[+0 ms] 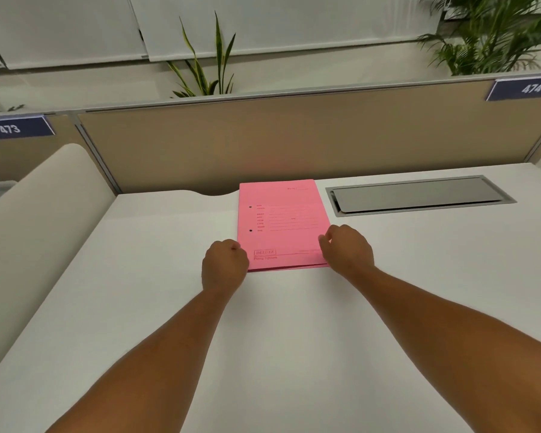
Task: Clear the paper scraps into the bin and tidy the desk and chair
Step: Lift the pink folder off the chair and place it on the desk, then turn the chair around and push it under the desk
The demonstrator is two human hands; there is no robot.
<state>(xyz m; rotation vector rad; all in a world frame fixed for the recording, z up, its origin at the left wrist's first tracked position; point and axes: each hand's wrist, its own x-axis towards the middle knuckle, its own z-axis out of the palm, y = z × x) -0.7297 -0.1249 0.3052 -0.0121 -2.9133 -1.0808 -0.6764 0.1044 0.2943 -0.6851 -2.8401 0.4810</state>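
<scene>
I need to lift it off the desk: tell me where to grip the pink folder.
Grip the pink folder by its two long side edges near the front corners, coming from the near side; it lies flat and closed, and both hands already sit there.

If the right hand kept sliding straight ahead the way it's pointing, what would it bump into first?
Probably nothing on the desk: the right hand points up along the pink folder's right edge, left of the metal cable flap. It would likely reach the tan partition.

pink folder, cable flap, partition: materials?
Folder: thin matte card, likely; printed form lines, two punched holes.
Cable flap: looks like brushed metal, grey with a soft sheen; could be coated plastic.
Partition: tan, flat matte, probably fabric; metal-looking trim.
</scene>
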